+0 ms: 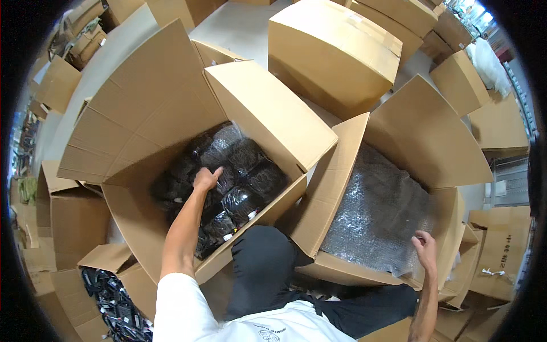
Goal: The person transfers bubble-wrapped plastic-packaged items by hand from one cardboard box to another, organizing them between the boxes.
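Observation:
My left hand (206, 179) reaches down into the left cardboard box (245, 235), over several black bundles (242, 200) in shiny clear plastic bags. One digit sticks out to the right; the other fingers are partly hidden. I see nothing held in this hand. Small white ends (228, 236) poke out of some bags near the box's front wall. My right hand (425, 249) hovers at the right side of the right cardboard box (326, 196), fingers loosely bent and apart, with nothing in them. Below it, clear bubble wrap (379, 214) covers dark contents that I cannot make out.
Tall flaps (139, 97) stand up around both boxes. A large closed carton (330, 60) sits beyond them. At the lower left, an open box holds black cabled parts (117, 302). My knee (262, 256) is against the left box's front. More cartons (501, 251) line the right side.

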### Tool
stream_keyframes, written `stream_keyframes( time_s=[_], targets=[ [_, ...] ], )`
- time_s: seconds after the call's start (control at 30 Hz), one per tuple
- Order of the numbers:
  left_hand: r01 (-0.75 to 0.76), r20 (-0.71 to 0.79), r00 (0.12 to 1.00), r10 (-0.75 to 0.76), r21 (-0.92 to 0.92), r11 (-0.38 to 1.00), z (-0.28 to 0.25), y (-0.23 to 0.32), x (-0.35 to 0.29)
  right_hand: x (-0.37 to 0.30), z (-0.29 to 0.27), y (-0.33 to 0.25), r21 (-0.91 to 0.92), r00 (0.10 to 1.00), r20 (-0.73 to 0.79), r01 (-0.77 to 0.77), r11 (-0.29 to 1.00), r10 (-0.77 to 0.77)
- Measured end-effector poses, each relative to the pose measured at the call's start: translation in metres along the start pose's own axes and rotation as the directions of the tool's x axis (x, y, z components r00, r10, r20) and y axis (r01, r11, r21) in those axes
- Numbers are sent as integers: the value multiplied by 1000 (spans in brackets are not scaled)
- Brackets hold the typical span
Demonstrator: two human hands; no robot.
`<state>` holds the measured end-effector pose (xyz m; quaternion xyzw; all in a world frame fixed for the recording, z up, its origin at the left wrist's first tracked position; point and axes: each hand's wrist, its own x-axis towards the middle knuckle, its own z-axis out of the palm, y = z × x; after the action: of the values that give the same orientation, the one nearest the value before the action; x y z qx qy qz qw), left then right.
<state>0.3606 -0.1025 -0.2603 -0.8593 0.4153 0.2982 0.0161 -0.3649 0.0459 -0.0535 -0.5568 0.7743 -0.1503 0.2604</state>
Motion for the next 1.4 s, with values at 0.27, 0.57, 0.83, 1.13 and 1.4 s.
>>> stream_keyframes(
  time_s=[0.27,0.57,0.83,1.13,1.4],
  targets=[
    [-341,-318,924,213,-432,835,-7,34,-31,13,21,-202,-13,877,215,441,897,-429],
    [-338,-274,723,634,-941,-20,-179,189,-257,22,81,-356,793,729,110,345,502,-676],
    [-262,-108,916,386,-891,372,-111,174,-173,94,21,-222,773,982,-108,182,608,-157],
    [23,33,999,-1,-669,743,68,83,-16,206,163,-140,769,997,17,38,638,-80],
    [215,-323,828,-458,-571,792,95,158,-37,208,160,-88,174,972,-144,209,962,-185]
  ],
)
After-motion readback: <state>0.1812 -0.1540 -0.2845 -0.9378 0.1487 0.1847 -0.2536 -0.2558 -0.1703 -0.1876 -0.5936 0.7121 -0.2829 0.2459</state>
